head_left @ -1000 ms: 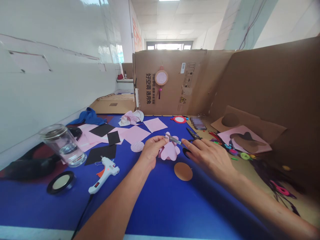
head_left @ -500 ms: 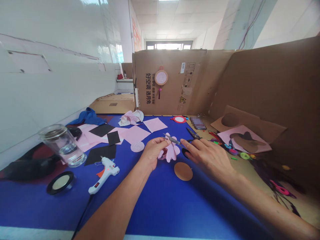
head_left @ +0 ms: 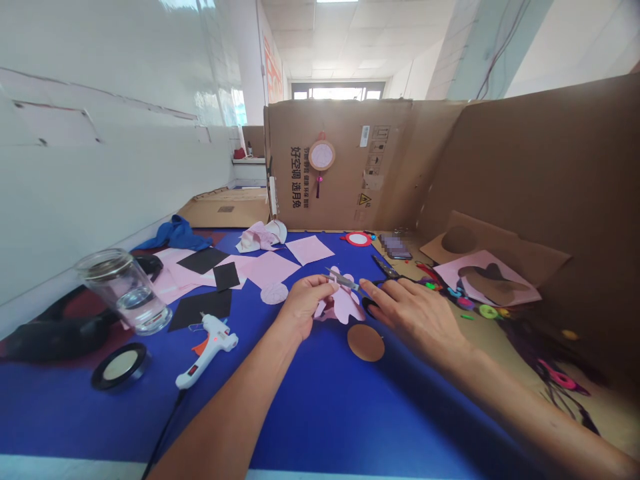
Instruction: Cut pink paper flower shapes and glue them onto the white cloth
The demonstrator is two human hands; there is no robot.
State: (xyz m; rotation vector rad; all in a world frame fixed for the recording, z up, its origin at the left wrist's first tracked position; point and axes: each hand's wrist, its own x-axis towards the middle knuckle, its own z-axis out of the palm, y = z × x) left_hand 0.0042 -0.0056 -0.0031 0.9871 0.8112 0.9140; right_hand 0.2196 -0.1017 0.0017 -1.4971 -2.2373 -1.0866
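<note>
Pinched in my left hand [head_left: 309,303] is a pink paper cutout [head_left: 346,308] with scalloped, petal-like edges. My right hand [head_left: 407,303] grips a pair of scissors [head_left: 345,279], its fingers around the dark handles. The blades lie across the upper part of the pink paper, close to my left fingertips. Below the paper, a round brown disc [head_left: 366,343] lies flat on the blue table [head_left: 310,413]. Near my left wrist rests a small pale patterned paper circle [head_left: 275,293].
A white glue gun [head_left: 207,350] with its cord, a glass jar of water [head_left: 127,293] and a black-rimmed roll [head_left: 120,367] stand left. Pink and black paper sheets [head_left: 273,268] lie behind. Cardboard walls [head_left: 345,167] enclose the back and right; small craft pieces [head_left: 489,311] lie right.
The pink paper's lower part has turned slightly and hangs a little further right under the blades. Both hands stay nearly in place.
</note>
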